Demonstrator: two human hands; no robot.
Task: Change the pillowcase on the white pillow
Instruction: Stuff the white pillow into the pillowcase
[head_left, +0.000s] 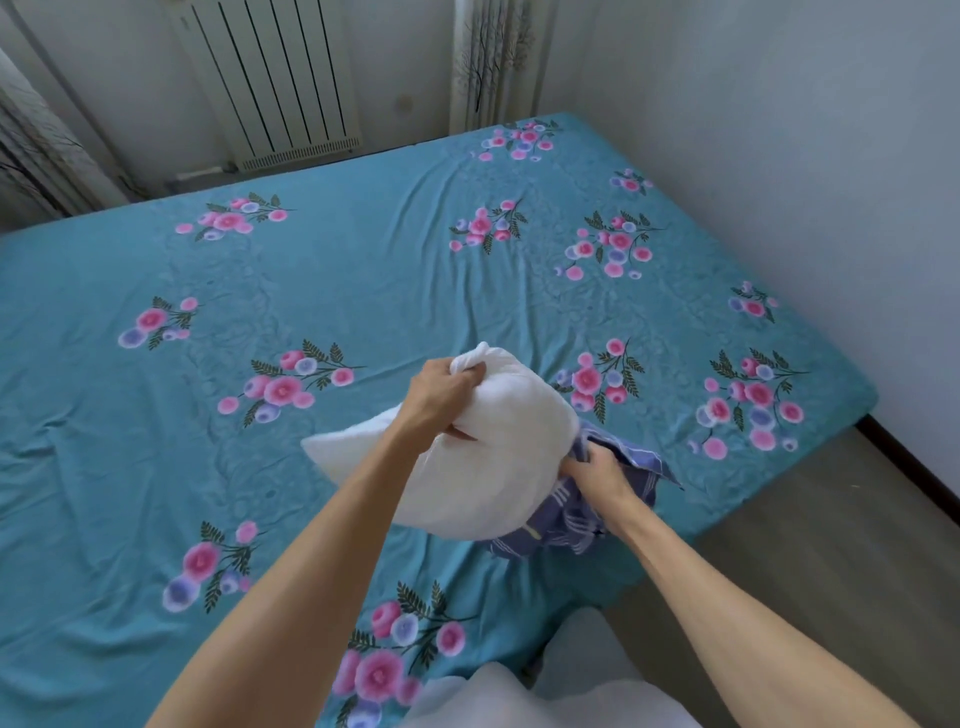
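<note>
From my head camera, looking down, I hold the white pillow (488, 441) up over the near right part of the bed (130, 426), which is covered by a teal sheet printed with pink and lilac flower sprays. My left hand (441, 397) grips the pillow's upper corner, fingers curled tight into the bunched white fabric, thumb tucked underneath. The pillow hangs slanting from that corner, its bare white body spreading toward the left and down. My right hand (597, 470) is at the pillow's lower right end, fingers closed on the crumpled blue plaid pillowcase (566, 519), which is gathered around that end and droops below it toward the sheet. Most of the pillow is out of the case; only the lower right end sits in the blue cloth. Both my bare forearms reach in from the bottom edge. Beyond the bed's far side, a white radiator (275, 78) stands against the wall, with patterned curtains (493, 57) to its right. Wood flooring (831, 519) shows along the right side of the bed.
</note>
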